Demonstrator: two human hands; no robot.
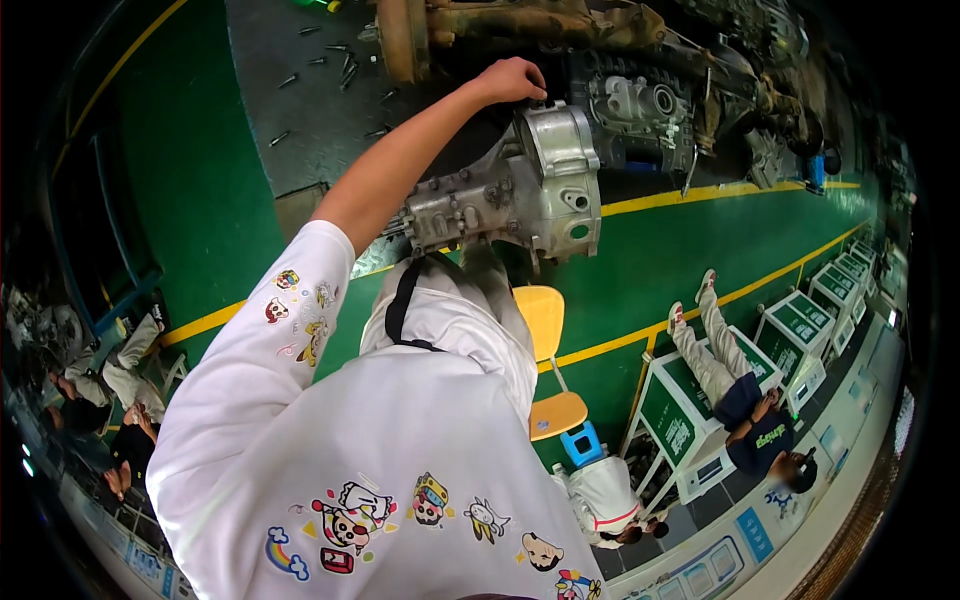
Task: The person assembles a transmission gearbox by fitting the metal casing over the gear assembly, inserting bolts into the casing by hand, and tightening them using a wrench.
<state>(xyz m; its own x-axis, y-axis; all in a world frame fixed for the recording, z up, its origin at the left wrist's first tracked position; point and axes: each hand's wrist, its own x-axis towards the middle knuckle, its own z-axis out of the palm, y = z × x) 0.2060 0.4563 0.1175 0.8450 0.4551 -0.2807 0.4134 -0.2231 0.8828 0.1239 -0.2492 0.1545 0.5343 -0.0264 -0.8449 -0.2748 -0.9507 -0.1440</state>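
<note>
My left hand (pixel 512 80) reaches out past the far side of a silver-grey gearbox housing (pixel 475 205). Its fingers are bent down and closed at the rim of the housing's wide, open bell end (pixel 560 140). Whatever they hold there is small or hidden behind the fingers. The housing lies on its side right in front of my body, its narrow ribbed part toward the left. My right hand is outside the view. Several loose bolts (pixel 348 75) are scattered on the dark metal bench top (pixel 262 75), left of my forearm.
A rusty axle-like assembly (pixel 500 22) runs along the far side. Beside the bell end lies another metal casing (pixel 640 105) on a black tray. A yellow chair (pixel 540 315) stands at my right. People sit at the left, and a person (pixel 755 425) is by green-topped tables.
</note>
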